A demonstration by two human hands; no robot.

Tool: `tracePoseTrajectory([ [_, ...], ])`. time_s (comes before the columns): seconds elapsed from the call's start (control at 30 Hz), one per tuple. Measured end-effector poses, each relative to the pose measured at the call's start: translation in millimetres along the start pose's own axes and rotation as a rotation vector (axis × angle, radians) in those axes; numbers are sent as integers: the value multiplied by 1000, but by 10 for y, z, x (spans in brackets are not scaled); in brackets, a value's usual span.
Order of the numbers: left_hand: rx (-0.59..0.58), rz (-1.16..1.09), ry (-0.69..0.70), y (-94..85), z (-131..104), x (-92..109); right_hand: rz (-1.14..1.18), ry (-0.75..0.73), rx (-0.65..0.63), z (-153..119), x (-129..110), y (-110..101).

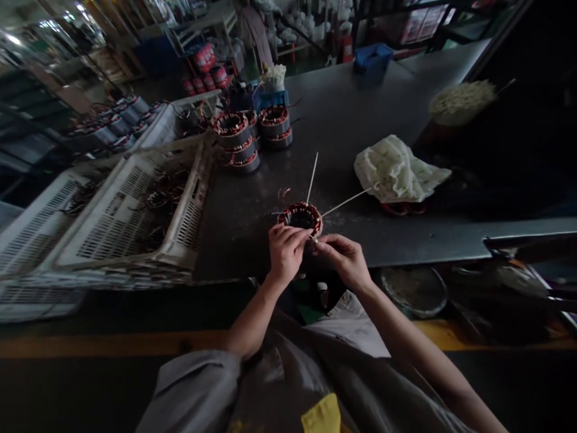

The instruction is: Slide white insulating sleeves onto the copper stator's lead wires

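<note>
A motor stator (301, 210) with copper windings lies on the dark bench near its front edge. My left hand (287, 249) rests over its near left side, fingers bent onto the ring. At the near right rim, my right hand (345, 255) pinches a small pale end that looks like lacing cord (315, 239). Two thin white cords stick out of the windings: one cord (312, 178) points away from me, the other cord (346, 202) slants right. My left fingers hide part of the ring. A dark lead pokes out at its left.
Stacked stators (234, 141) stand at the back left of the bench (329, 120). White plastic crates (130, 204) with wound parts are at left. A crumpled white cloth bag (399, 168) lies at right, with a blue bin (373, 57) behind. A round basin (415, 291) sits below the bench.
</note>
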State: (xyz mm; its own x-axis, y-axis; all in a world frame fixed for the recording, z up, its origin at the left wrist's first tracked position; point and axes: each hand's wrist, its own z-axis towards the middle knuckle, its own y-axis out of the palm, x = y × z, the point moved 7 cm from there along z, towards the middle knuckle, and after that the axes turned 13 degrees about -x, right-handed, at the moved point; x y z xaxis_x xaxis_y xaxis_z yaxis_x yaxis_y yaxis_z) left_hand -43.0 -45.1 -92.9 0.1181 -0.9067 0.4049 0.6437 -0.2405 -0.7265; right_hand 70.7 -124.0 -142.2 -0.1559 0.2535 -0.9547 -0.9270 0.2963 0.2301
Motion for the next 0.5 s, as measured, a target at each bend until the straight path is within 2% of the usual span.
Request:
tracePoseTrajectory([
  [0.3,-1,26,27,-14,-16,69,-47,65,-24,3,8,-18],
  [0.5,-97,6,39,-21,-8,51,-187,60,-41,57,68,-113],
])
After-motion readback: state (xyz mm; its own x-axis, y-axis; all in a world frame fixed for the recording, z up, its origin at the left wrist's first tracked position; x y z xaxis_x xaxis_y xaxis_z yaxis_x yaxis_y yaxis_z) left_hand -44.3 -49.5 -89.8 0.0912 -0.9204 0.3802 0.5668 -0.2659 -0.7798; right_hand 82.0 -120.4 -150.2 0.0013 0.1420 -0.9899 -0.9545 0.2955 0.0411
